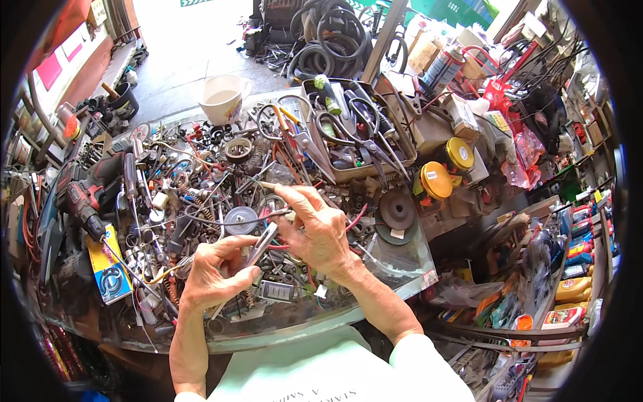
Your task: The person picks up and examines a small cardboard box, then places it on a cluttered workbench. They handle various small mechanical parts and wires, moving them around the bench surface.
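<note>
My left hand [218, 274] grips a narrow metal tool [262, 242], perhaps pliers or tweezers, between thumb and fingers; its tip points up and to the right. Close to that tip is my right hand [316, 231], its thumb and fingers around the end of a thin dark cable [226, 222]. The cable loops to the left over loose parts. Beneath the cable lies a round translucent disc [240, 220]. Both hands are above a glass-topped bench [301, 329] heaped with screws, springs, wires and small fittings. What exactly sits between my right fingertips is too small to tell.
Scissors [374, 148] lie on a metal tray [409, 157] of tools beyond my right hand. A white mug [221, 100] stands at the far edge. A cordless drill [85, 201] and a yellow-blue box [109, 266] are at left. Grinding discs [397, 210] lie at right, near yellow-lidded jars [436, 180].
</note>
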Available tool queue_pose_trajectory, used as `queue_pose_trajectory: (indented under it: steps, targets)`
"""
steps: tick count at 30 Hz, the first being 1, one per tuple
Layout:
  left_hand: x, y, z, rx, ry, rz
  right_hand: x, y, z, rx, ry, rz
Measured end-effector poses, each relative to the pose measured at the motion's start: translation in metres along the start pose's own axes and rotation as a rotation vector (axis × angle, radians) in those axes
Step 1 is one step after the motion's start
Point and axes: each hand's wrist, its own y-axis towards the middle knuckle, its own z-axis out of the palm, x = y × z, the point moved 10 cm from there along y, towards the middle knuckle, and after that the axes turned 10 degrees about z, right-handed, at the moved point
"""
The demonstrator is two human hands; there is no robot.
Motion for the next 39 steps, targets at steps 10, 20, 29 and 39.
queue_pose_trajectory:
  steps: [10, 20, 29, 39]
  targets:
    - [-0.003, -0.003, -0.046, -0.306, -0.426, 0.111, -0.083, 0.014, -0.031, -0.103, 0.738, 0.56]
    - [0.002, -0.001, -0.05, -0.448, -0.424, 0.085, -0.103, 0.011, -0.059, 0.147, -0.102, 0.588]
    - [0.012, -0.004, -0.024, -0.326, -0.37, -0.046, -0.07, 0.013, -0.046, 0.187, -0.316, 0.446]
    - [0.008, -0.005, -0.018, -0.36, -0.346, 0.043, -0.083, 0.012, -0.046, 0.005, 0.22, 0.546]
